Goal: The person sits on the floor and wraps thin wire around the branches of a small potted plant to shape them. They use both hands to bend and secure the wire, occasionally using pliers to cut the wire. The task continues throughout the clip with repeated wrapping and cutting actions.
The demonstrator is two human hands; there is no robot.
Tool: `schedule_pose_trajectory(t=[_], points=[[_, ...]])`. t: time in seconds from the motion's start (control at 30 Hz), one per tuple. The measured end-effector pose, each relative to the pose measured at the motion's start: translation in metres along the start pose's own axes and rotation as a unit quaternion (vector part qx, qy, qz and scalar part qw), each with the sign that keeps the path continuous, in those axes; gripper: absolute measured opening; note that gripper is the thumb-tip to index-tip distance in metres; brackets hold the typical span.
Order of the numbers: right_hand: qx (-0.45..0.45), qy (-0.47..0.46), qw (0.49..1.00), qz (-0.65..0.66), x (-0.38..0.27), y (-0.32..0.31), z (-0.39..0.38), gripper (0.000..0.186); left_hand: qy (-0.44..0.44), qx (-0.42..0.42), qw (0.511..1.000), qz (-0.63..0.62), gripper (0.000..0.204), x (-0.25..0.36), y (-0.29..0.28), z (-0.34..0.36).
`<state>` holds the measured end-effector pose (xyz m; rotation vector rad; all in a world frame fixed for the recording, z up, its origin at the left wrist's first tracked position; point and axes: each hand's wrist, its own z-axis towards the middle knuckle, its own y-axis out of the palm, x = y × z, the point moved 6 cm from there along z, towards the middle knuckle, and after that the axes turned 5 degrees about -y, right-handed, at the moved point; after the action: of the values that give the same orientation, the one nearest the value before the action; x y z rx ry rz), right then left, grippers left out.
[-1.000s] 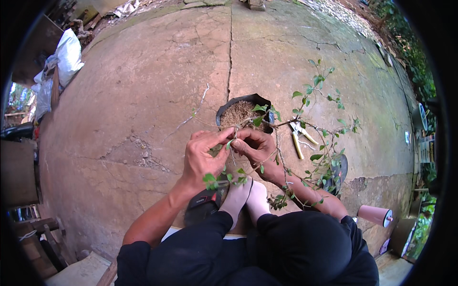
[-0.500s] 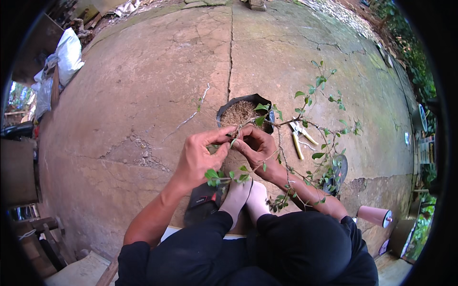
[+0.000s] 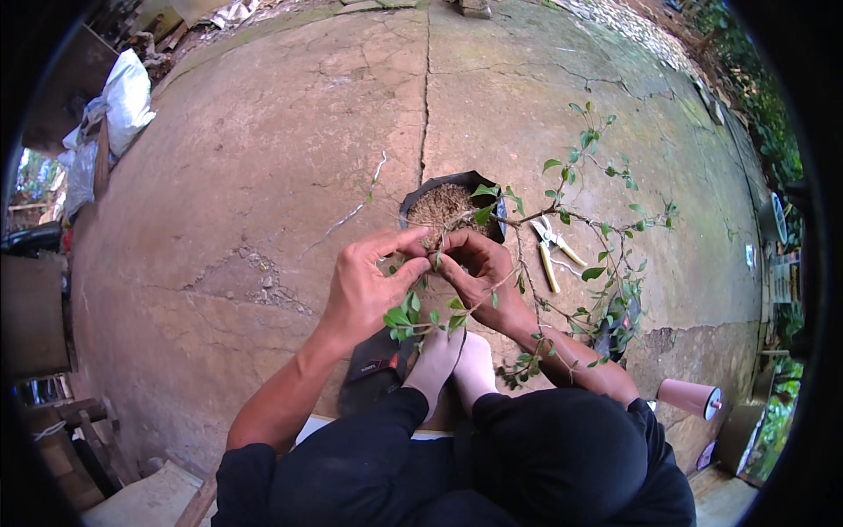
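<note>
Both my hands meet just in front of a black grow bag (image 3: 408, 211) filled with brown, crumbly growing medium (image 3: 442, 205). My right hand (image 3: 481, 272) is closed, thumb and fingers pinching the thin stem of a leafy branch (image 3: 575, 217). From the left, my left hand (image 3: 364, 285) brings thumb and fingertips onto the same stem; exactly what lies between the tips is partly hidden. The branch's twigs spread rightward over my right forearm, and a lower leafy twig hangs above my feet. Pruning shears (image 3: 551, 253) with pale handles lie to the right of the bag.
A thin whitish strip (image 3: 356, 211) lies on the cracked concrete floor (image 3: 246, 158) left of the bag. Dark sandals (image 3: 373, 369) are near my feet. A pink tumbler (image 3: 688, 397) lies at the right, and white plastic sacks (image 3: 127, 101) stand far left.
The branch has shifted and turned slightly, its outer twigs moving a little to the right. Both hands stay in nearly the same place, with small finger movements at the stem.
</note>
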<state>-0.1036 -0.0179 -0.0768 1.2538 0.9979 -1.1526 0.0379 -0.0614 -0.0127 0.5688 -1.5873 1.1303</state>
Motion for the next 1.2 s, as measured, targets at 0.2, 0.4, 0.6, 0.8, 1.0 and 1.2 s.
schedule_pose_trajectory(t=[0.2, 0.4, 0.6, 0.8, 1.0, 1.2], points=[[-0.010, -0.062, 0.995, -0.074, -0.007, 0.000, 0.001, 0.012, -0.049, -0.032, 0.997, -0.058, 0.037, -0.005, 0.002, 0.000], [-0.016, 0.080, 0.993, 0.089, 0.004, 0.001, -0.001, 0.013, 0.035, 0.010, 0.997, 0.071, 0.039, 0.003, 0.001, 0.002], [0.001, 0.078, 0.992, 0.094, 0.006, -0.001, -0.001, 0.011, 0.081, 0.059, 0.991, 0.092, 0.033, 0.001, 0.003, 0.000], [0.011, -0.012, 1.000, -0.002, 0.006, -0.004, 0.001, 0.008, -0.045, -0.019, 0.999, -0.018, 0.024, -0.013, 0.003, -0.003], [0.011, 0.045, 0.999, 0.021, 0.015, -0.003, -0.003, 0.010, 0.024, -0.022, 0.999, 0.029, 0.022, -0.008, 0.001, 0.000], [-0.008, 0.001, 1.000, -0.011, 0.008, -0.003, -0.002, 0.009, -0.011, -0.055, 0.997, -0.055, 0.021, -0.014, 0.003, 0.001]])
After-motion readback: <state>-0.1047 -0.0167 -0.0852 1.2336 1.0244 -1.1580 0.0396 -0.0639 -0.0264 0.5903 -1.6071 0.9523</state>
